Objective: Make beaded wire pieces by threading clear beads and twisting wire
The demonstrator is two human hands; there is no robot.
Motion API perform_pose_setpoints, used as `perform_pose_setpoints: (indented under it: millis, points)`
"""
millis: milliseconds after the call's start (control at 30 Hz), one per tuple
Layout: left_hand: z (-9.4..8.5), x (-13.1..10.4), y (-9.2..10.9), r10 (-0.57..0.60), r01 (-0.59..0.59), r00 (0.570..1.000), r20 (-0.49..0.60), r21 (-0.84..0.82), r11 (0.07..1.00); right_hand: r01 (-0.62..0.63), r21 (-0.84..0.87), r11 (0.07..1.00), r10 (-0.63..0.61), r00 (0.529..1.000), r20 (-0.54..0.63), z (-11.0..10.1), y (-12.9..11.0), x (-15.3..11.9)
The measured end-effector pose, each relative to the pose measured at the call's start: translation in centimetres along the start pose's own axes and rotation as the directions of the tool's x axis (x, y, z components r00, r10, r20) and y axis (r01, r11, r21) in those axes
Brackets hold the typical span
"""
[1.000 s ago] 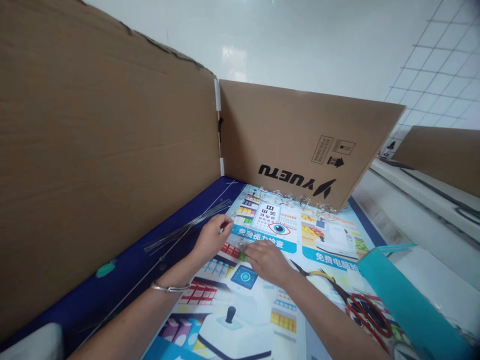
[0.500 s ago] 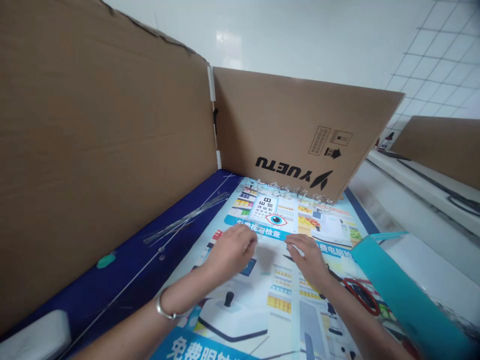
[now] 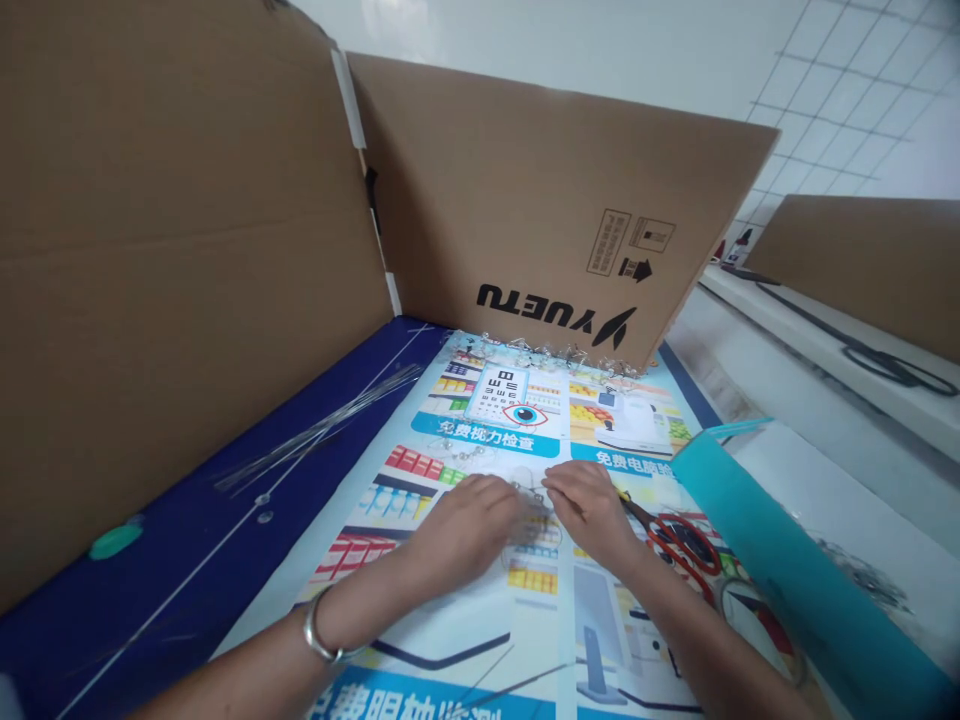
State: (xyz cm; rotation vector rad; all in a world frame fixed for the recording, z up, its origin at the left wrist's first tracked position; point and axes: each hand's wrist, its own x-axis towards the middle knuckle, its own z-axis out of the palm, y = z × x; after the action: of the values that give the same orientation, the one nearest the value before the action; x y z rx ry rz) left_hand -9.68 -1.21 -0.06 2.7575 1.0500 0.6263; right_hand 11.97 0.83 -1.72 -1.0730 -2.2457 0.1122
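Observation:
Over the printed poster (image 3: 540, 560), my left hand (image 3: 469, 525) is closed, its fingertips blurred by motion. My right hand (image 3: 592, 508) is also closed, thumb and fingers pinched together, a short gap away. A thin wire with small clear beads (image 3: 534, 492) spans that gap and seems gripped by both hands; its lower part loops faintly below. Just beyond the left hand, more clear beads (image 3: 469, 455) lie on the poster. Red-handled scissors (image 3: 686, 540) rest beside my right forearm, partly hidden by it.
Cardboard panels (image 3: 555, 200) stand at the left and back, with a row of beaded wire pieces (image 3: 555, 355) along the back one's foot. Straight wires (image 3: 322, 430) lie left on blue cloth (image 3: 195, 560). A teal box (image 3: 795, 570) with wire bits sits right.
My view has shifted, and my hands have come closer together. The beaded wire now shows between them. More of the scissors and the teal box's inside are visible.

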Motion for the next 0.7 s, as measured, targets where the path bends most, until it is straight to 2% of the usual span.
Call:
perform_pose_setpoints:
  millis: [133,267,333,433,500,600,700]
  points:
    - [-0.8,-0.2,-2.1,-0.085,0.085,0.995,-0.059,-0.008,0.996,0.009,-0.043,0.999,-0.004,0.993,0.117,-0.8,-0.1,-0.2]
    - [-1.1,-0.4,-3.5,-0.09,0.09,0.996,0.004,-0.033,0.995,0.034,-0.073,0.997,-0.01,0.954,0.3,-1.3,0.2,-0.3]
    - [-1.1,-0.6,-3.8,-0.085,0.088,0.995,0.052,-0.06,0.994,0.039,-0.072,0.997,-0.011,0.934,0.356,-1.4,0.4,-0.3]
    - [-1.0,-0.8,-3.9,-0.092,0.102,0.991,0.099,-0.098,0.99,0.039,-0.071,0.997,-0.009,0.922,0.387,-1.3,0.5,-0.3]
    - [-1.1,-0.8,-3.7,-0.098,0.108,0.991,0.093,-0.11,0.988,0.039,-0.073,0.997,-0.008,0.922,0.387,-1.2,0.4,-0.2]
    - [-1.8,-0.7,-3.1,-0.093,0.102,0.992,0.083,-0.119,0.988,0.028,-0.084,0.996,0.006,0.927,0.375,-1.2,0.2,-0.2]
    - [-2.7,-0.8,-2.6,-0.062,0.081,0.988,0.145,-0.128,0.988,0.02,-0.1,0.995,0.018,0.932,0.363,-1.3,0.0,-0.2]
